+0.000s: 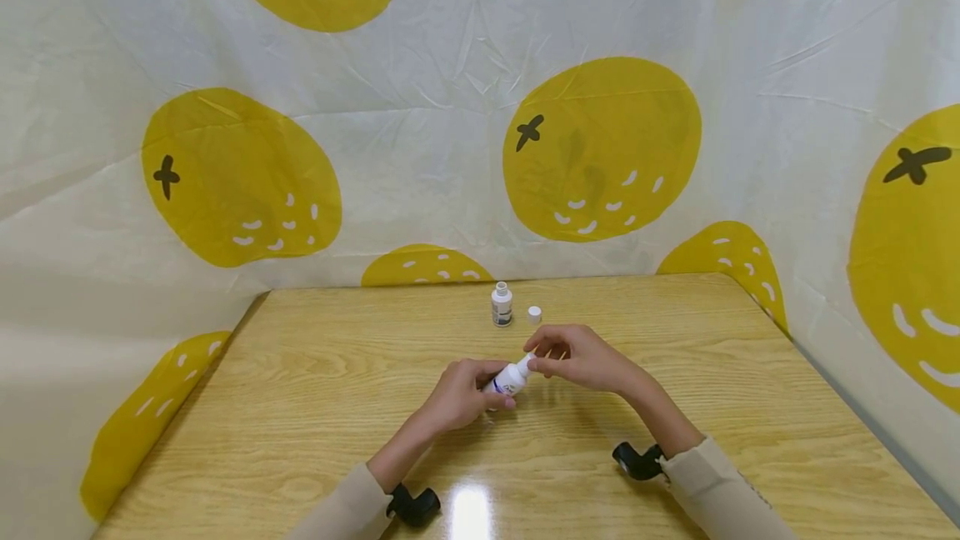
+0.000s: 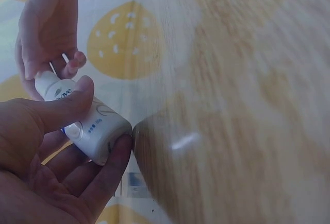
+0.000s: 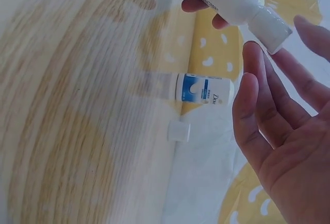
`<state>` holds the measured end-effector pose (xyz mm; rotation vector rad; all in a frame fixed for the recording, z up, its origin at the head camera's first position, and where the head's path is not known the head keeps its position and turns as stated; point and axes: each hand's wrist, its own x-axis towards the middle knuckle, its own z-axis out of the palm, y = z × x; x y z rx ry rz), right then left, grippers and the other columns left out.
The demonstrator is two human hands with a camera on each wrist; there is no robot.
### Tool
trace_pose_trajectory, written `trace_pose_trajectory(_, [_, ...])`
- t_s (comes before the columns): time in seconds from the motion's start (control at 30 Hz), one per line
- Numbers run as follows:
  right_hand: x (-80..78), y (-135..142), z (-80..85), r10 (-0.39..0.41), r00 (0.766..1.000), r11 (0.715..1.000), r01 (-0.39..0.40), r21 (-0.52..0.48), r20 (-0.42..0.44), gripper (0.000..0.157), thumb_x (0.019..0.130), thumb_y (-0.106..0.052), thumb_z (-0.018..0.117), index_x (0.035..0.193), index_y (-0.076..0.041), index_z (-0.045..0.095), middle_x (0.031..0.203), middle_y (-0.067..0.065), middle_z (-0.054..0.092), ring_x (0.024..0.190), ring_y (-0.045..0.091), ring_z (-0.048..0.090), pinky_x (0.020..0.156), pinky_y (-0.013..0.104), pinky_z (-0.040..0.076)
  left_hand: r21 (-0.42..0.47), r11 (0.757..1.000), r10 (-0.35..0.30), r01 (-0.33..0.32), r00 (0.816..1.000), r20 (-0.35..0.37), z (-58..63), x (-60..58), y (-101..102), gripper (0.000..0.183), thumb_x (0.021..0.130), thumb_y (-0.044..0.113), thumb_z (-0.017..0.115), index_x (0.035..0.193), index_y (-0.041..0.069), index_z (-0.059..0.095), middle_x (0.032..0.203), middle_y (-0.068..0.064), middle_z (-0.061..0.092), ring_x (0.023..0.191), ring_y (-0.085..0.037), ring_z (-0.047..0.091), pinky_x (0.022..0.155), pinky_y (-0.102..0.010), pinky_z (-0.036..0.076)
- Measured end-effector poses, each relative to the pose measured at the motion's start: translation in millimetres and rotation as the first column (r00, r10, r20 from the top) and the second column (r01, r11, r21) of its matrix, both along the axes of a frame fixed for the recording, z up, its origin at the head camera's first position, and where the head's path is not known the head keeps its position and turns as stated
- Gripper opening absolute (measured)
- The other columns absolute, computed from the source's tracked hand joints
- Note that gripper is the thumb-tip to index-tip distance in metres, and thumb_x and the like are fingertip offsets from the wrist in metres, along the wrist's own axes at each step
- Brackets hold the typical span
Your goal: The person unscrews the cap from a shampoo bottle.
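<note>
My left hand [image 1: 456,397] grips a small white lotion bottle [image 1: 507,380] around its body, thumb on one side and fingers on the other. The bottle tilts, with its white cap [image 3: 269,30] towards my right hand [image 1: 583,357]. Around that cap the right hand's fingers are spread and gently bent; in the right wrist view a gap shows between thumb and cap, while one fingertip lies close to the cap's edge. Printing and the bottle's base show in the left wrist view, where a finger [image 2: 114,154] supports the base.
Farther back on the wooden table [image 1: 337,357] a second white bottle [image 1: 502,307] stands upright, its threaded neck uncovered. A loose white cap [image 1: 534,314] sits to its right. Behind the table hangs a white sheet [image 1: 420,190] with yellow fruit prints.
</note>
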<state>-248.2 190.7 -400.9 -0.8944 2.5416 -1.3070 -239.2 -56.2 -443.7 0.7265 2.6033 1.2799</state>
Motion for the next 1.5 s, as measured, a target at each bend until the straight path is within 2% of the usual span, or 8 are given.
trace_pose_trajectory(0.17, [0.2, 0.0, -0.2, -0.007, 1.0, 1.0, 0.007, -0.002, 0.005, 0.021, 0.1, -0.023, 0.069, 0.113, -0.006, 0.071, 0.1, 0.02, 0.074, 0.079, 0.036, 0.069, 0.067, 0.027, 0.054, -0.003, 1.0, 0.002, -0.002, 1.0, -0.001, -0.4, 0.5, -0.4, 0.035, 0.087, 0.023, 0.084, 0.122, 0.021, 0.077, 0.107, 0.004, 0.078, 0.092, -0.009, 0.065, 0.08, -0.029, 0.051])
trace_pose_trajectory(0.43, [0.3, -0.3, 1.8, 0.006, 1.0, 1.0, -0.006, -0.003, 0.002, 0.022, 0.098, -0.018, 0.072, 0.116, -0.004, 0.071, 0.097, 0.008, 0.074, 0.08, 0.035, 0.069, 0.069, 0.027, 0.055, -0.006, 1.0, 0.004, -0.005, 1.0, -0.01, 1.1, 1.5, -0.9, 0.036, 0.088, 0.023, 0.084, 0.123, 0.021, 0.077, 0.108, 0.004, 0.078, 0.093, -0.009, 0.065, 0.08, -0.029, 0.051])
trace_pose_trajectory(0.7, [0.9, -0.6, 2.0, -0.009, 1.0, 1.0, 0.009, -0.001, 0.009, 0.023, 0.099, -0.023, 0.071, 0.114, -0.006, 0.072, 0.098, 0.017, 0.074, 0.08, 0.037, 0.069, 0.067, 0.027, 0.054, -0.003, 1.0, 0.001, -0.001, 1.0, -0.018, 0.9, 1.8, -1.0, 0.035, 0.088, 0.023, 0.084, 0.122, 0.021, 0.077, 0.106, 0.005, 0.078, 0.091, -0.008, 0.065, 0.079, -0.027, 0.051])
trace_pose_trajectory(0.97, [2.7, -0.3, 2.4, -0.001, 1.0, 1.0, 0.001, 0.002, 0.006, 0.019, 0.098, -0.017, 0.072, 0.114, -0.007, 0.072, 0.096, 0.008, 0.074, 0.08, 0.038, 0.069, 0.067, 0.027, 0.054, 0.001, 1.0, -0.005, 0.005, 1.0, -0.016, -1.3, 1.4, -1.1, 0.033, 0.087, 0.023, 0.084, 0.119, 0.022, 0.078, 0.104, 0.005, 0.078, 0.09, -0.008, 0.065, 0.078, -0.027, 0.051])
trace_pose_trajectory(1.17, [2.6, -0.8, 1.8, -0.013, 1.0, 1.0, 0.013, 0.016, -0.01, 0.026, 0.096, -0.023, 0.075, 0.115, -0.007, 0.072, 0.096, 0.007, 0.074, 0.078, 0.029, 0.069, 0.069, 0.027, 0.054, -0.005, 1.0, -0.018, 0.018, 0.999, -0.036, -2.3, 1.0, -1.6, 0.033, 0.087, 0.023, 0.084, 0.119, 0.022, 0.078, 0.103, 0.004, 0.078, 0.09, -0.007, 0.065, 0.078, -0.026, 0.051])
trace_pose_trajectory(1.37, [2.3, -1.6, 1.3, -0.019, 1.0, 0.999, 0.019, 0.032, 0.007, 0.023, 0.099, -0.027, 0.072, 0.11, -0.008, 0.073, 0.094, 0.018, 0.073, 0.077, 0.036, 0.067, 0.064, 0.026, 0.051, 0.0, 1.0, -0.018, 0.018, 1.0, -0.025, -1.7, 1.3, -1.8, 0.034, 0.087, 0.023, 0.084, 0.121, 0.022, 0.077, 0.105, 0.005, 0.078, 0.092, -0.006, 0.066, 0.079, -0.027, 0.052])
trace_pose_trajectory(1.5, [1.6, -1.5, 1.0, -0.003, 1.0, 1.0, 0.003, 0.023, 0.009, 0.019, 0.097, -0.022, 0.073, 0.111, -0.008, 0.073, 0.093, 0.013, 0.074, 0.079, 0.037, 0.069, 0.067, 0.026, 0.053, 0.002, 1.0, -0.016, 0.016, 1.0, -0.019, -1.2, 1.1, -1.5, 0.034, 0.087, 0.023, 0.084, 0.121, 0.022, 0.077, 0.105, 0.005, 0.078, 0.092, -0.006, 0.065, 0.079, -0.026, 0.051])
